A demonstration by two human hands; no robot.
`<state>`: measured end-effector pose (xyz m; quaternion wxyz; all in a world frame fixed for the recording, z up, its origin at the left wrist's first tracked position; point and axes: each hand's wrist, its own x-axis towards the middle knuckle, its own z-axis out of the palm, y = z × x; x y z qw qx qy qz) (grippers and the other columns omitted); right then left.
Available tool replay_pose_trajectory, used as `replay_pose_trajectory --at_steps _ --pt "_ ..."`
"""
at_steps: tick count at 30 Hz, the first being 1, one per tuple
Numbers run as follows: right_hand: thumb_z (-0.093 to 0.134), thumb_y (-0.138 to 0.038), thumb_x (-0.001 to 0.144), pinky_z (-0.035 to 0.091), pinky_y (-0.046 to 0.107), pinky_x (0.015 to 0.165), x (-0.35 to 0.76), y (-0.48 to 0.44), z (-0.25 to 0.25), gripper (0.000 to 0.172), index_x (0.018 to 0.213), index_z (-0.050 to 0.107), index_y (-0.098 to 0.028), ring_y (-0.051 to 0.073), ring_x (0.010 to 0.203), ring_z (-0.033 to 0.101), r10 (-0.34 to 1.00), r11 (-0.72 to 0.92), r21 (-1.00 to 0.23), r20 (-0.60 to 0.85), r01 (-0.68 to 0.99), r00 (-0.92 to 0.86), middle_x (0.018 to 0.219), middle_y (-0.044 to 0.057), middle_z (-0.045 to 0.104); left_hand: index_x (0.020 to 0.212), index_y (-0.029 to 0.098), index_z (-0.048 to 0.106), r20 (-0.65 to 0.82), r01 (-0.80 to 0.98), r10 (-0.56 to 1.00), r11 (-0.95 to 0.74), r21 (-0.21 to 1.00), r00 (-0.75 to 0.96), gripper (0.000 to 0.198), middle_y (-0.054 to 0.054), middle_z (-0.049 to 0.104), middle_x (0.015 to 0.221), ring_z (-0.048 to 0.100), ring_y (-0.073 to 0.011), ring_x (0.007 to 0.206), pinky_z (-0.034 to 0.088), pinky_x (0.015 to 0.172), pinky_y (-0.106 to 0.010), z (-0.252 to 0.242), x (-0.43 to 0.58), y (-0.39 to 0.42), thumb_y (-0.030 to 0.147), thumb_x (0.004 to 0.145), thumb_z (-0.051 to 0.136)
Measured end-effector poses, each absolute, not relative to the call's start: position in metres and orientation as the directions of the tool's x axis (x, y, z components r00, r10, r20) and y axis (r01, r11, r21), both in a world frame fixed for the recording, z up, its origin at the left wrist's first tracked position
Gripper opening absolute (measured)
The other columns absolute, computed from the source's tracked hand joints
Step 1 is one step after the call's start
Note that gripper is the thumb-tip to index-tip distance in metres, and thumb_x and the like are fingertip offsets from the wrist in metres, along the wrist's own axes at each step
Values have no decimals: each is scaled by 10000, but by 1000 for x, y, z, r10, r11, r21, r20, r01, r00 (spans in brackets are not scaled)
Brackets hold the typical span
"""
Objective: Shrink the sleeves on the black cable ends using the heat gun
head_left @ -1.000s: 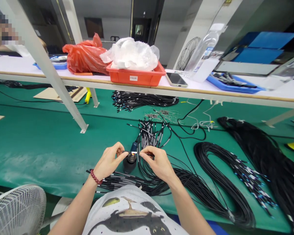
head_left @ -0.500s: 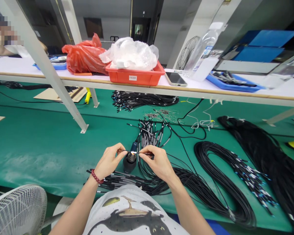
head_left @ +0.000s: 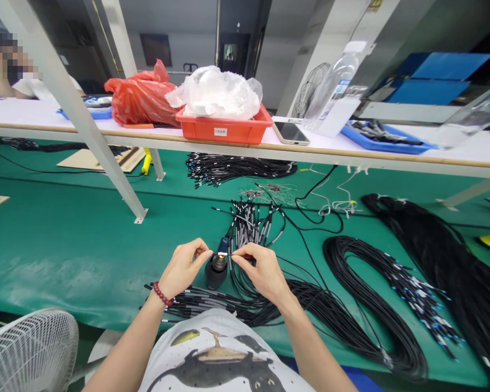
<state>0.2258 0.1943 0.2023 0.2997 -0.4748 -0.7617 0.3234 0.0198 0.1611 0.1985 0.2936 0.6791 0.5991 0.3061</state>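
Note:
Between my two hands a thin black cable (head_left: 229,254) with a short white sleeve is stretched level. My left hand (head_left: 185,263) pinches its left end, and my right hand (head_left: 262,268) pinches it on the right. The white part sits over the nozzle of a dark heat gun (head_left: 216,272) standing nozzle up, with an orange glow at its mouth. Behind the gun lies a bunch of black cables with grey sleeves (head_left: 247,223). A further bundle of black cables (head_left: 212,302) runs along the front, close to my body.
A looped cable bundle (head_left: 347,272) and a thick black bundle (head_left: 424,245) lie at right on the green mat (head_left: 65,239). Overhead, the shelf (head_left: 330,152) bears a red tray (head_left: 224,130), a phone (head_left: 291,133) and bottles. A white fan (head_left: 32,348) stands lower left. Another person sits far left.
My hands and the cable stay nearly still over the heat gun. At far left, the other person's arm has shifted. The camera view has moved slightly.

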Motion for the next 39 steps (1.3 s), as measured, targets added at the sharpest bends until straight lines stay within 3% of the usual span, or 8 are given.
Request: replay_pose_trajectory --at_steps 5,12,18,25,33,39 --pt "658 -160 798 470 236 630 224 195 200 85 754 719 -200 149 694 633 919 333 -809 162 484 -361 750 15 709 833 199 567 71 630 995 -100 770 71 188 38 583 712 461 -120 610 305 577 -230 200 19 161 366 901 516" --pt "641 -172 825 459 230 632 225 195 204 90 771 707 -199 141 691 618 907 351 -803 164 482 -388 753 10 697 656 198 515 4 700 993 -83 709 114 434 31 533 580 473 -132 575 301 608 -262 203 20 162 409 979 315" --pt "564 -235 895 448 245 648 229 194 206 190 751 682 -198 151 725 616 873 407 -739 141 537 -467 759 20 678 706 196 513 24 636 993 -91 767 114 345 48 512 606 435 -118 569 296 582 -245 200 22 161 414 949 400" --pt "637 -170 834 437 241 630 225 196 198 103 740 673 -190 144 705 604 896 391 -751 178 532 -407 743 13 659 812 190 568 75 599 994 -105 794 74 183 36 542 669 471 -126 628 330 601 -237 197 21 160 349 885 514" --pt "590 -220 877 430 248 629 226 194 203 168 730 665 -189 145 699 603 894 392 -735 161 553 -419 739 15 660 703 187 531 39 564 998 -62 823 51 352 44 527 588 417 -101 512 296 525 -230 200 22 159 427 933 414" --pt "594 -205 862 448 246 626 226 194 204 137 745 664 -186 147 699 601 893 390 -749 166 536 -418 742 21 653 814 182 606 101 497 994 -113 860 51 192 15 603 687 509 -124 625 380 597 -228 194 21 161 329 884 503"
